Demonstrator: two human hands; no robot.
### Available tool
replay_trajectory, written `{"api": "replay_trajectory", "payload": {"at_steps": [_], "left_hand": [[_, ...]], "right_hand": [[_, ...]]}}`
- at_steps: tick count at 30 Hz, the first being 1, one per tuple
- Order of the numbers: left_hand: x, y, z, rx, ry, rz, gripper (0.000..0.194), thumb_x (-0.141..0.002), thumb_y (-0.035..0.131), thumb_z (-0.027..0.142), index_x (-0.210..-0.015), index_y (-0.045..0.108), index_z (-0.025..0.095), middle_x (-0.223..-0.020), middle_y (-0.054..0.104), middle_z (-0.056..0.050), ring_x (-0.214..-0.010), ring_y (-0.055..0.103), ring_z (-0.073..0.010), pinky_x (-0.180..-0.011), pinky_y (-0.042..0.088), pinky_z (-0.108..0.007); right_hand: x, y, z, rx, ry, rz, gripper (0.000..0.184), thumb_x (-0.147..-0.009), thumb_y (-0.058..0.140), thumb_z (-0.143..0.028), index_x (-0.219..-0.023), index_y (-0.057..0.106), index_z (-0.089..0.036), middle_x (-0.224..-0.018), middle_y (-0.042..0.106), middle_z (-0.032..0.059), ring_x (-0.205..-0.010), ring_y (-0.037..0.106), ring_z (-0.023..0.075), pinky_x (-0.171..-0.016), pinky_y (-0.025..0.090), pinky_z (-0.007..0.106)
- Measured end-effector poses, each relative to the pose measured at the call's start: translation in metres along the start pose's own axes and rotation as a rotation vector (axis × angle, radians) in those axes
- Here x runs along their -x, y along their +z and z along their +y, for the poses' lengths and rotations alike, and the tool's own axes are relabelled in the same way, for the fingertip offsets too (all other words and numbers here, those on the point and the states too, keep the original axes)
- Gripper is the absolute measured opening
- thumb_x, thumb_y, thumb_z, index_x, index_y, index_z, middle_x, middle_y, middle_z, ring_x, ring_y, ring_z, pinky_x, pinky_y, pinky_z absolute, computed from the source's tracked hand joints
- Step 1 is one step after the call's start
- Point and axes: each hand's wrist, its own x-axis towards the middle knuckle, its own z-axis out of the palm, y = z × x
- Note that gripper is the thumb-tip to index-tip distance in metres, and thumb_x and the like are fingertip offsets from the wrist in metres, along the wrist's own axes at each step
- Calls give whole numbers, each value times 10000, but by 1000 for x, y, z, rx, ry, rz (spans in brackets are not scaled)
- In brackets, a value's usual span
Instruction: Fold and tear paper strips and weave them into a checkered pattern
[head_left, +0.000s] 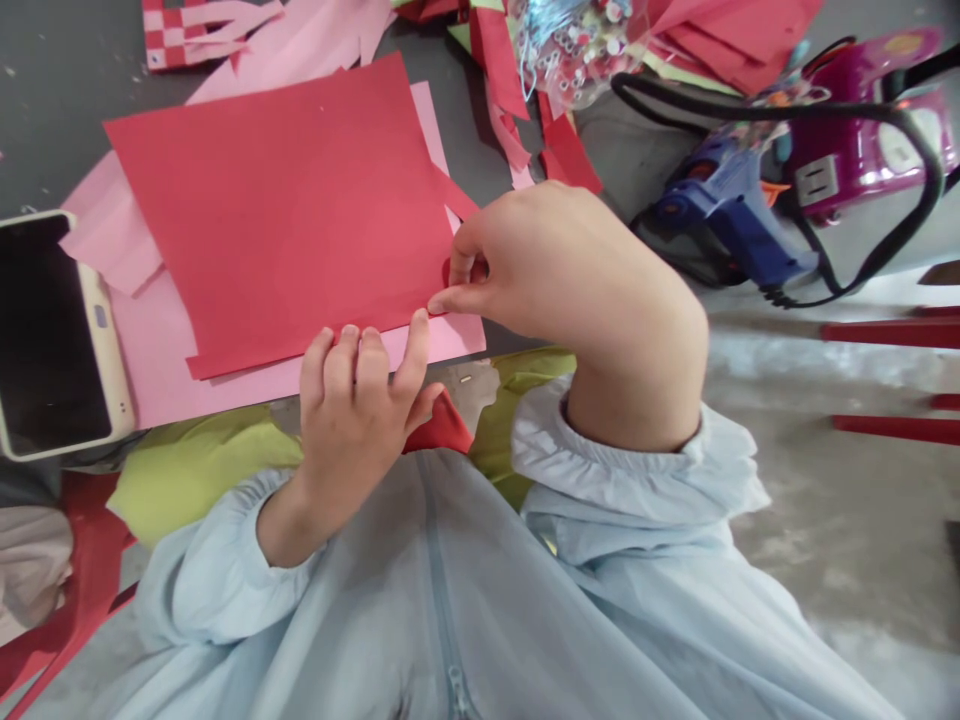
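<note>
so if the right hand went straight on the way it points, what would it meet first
Probably the left hand, at its index fingertip, just ahead along the near edge of the red sheet; whether the hands touch is unclear.

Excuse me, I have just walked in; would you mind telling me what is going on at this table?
A person is working with both bare hands on a red sheet lying over pink paper. The right hand pinches the sheet's near edge towards its right end, while the left hand's fingertips rest along that edge. A narrow strip there looks folded. A phone lies to the left, and a blue glue gun to the right.
</note>
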Motion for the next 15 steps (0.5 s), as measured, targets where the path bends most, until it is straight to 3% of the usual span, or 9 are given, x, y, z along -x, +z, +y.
{"api": "replay_trajectory", "payload": {"at_steps": [6,15], "left_hand": [[-3,-2,-2,-5,-4,-33,616,-964,503,579,-1506,487,288,-1159,626,-143,-1136,605,-317,-1041,467,-548],[-8,-5,-3,-15,22,-19,609,-946,551,564,-1467,539,248,-1105,628,-146,-1082,600,-307,-1009,478,-517]], "right_hand": [[-1,0,0,-12,4,2,162,-896,629,-357,-806,687,-235,-892,755,137,-904,695,339,-621,415,388],[9,-4,5,28,18,30,272,-933,546,-361,-838,737,-191,-847,750,151,-870,692,340,-677,438,408]]}}
